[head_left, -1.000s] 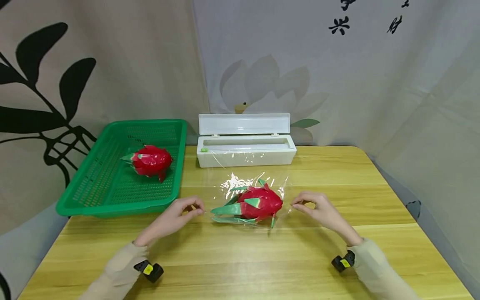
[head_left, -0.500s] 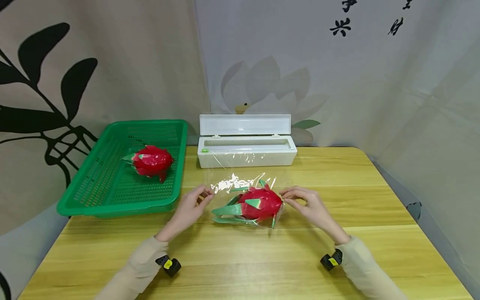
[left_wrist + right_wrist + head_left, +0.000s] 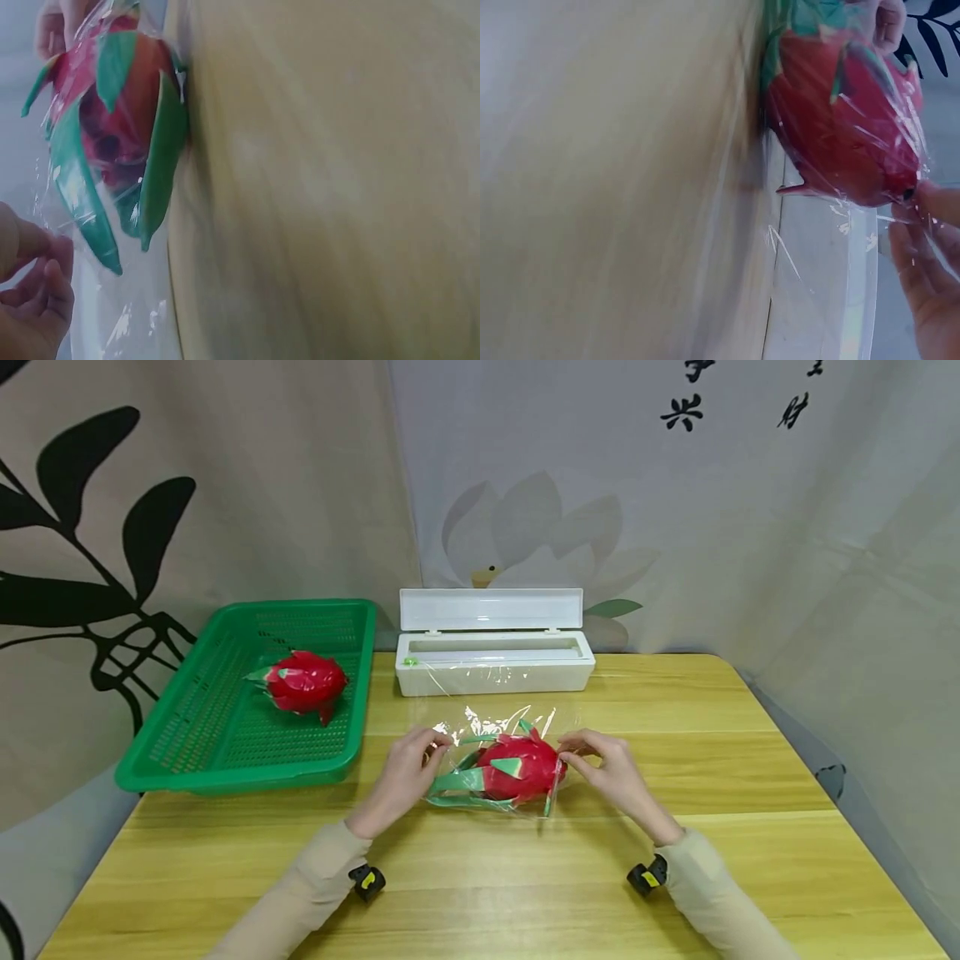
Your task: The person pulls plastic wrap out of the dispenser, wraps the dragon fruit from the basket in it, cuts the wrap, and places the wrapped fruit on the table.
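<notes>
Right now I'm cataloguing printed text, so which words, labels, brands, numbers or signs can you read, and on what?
"兴": black brush character on the cloth backdrop.
"财": same cloth, farther right; cursive, so a likely reading.
Characters above these two: cut off by the picture's top edge, not readable with certainty.
Clear film, white box, green basket: no readable text.

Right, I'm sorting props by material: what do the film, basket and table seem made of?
The film: thin, glossy clear plastic, by its bright glints and the fruit showing through.
The basket: probably plastic, lightly shiny, by its moulded rim and perforated walls.
The table: wood or laminate, softly glossy, by its grain streaks; which is unclear.
</notes>
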Demonstrator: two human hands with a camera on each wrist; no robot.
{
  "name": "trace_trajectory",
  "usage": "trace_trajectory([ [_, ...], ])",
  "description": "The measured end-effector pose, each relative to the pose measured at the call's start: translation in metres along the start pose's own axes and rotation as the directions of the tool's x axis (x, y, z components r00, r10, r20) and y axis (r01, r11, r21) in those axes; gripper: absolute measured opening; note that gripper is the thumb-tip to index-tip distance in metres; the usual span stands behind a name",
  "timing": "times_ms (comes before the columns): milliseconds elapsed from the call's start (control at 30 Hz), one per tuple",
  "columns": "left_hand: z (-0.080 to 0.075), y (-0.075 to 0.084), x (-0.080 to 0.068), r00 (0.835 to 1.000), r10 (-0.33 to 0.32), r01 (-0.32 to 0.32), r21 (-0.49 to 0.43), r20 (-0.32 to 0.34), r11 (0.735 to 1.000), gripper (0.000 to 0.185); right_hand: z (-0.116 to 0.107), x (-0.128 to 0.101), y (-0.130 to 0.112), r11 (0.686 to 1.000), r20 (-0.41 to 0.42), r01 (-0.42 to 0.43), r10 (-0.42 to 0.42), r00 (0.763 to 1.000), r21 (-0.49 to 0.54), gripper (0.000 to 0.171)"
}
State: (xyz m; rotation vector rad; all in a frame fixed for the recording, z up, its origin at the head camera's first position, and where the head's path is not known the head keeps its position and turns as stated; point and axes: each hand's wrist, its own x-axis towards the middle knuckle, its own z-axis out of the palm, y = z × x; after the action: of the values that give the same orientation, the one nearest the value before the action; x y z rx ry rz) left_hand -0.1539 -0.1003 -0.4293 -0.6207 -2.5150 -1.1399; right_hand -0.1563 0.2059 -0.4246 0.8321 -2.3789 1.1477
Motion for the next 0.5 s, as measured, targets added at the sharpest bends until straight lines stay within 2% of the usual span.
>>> trace_trajectory([
  [133,0.006,0.001,-0.001,1.0,-0.005,0.005,-0.005,-0.017,1.0,0.009,0.002,0.001,0.004,0.993,-0.037,0.104,-0.106,0.994,-0.048,0.018],
  [267,0.009,0.002,-0.003,1.0,-0.012,0.013,0.002,-0.029,1.0,0.009,0.003,0.002,0.004,0.971,-0.068,0.195,-0.206,0.976,-0.139,0.019],
  [367,0.01,0.002,-0.006,1.0,-0.008,0.008,0.013,-0.014,1.0,0.008,0.003,0.002,0.004,0.956,-0.074,0.227,-0.244,0.967,-0.184,0.018],
  [500,0.009,0.004,-0.011,0.999,0.044,-0.045,0.046,0.029,0.998,0.009,0.004,0.0,0.003,0.942,-0.043,0.262,-0.277,0.96,-0.212,0.019],
])
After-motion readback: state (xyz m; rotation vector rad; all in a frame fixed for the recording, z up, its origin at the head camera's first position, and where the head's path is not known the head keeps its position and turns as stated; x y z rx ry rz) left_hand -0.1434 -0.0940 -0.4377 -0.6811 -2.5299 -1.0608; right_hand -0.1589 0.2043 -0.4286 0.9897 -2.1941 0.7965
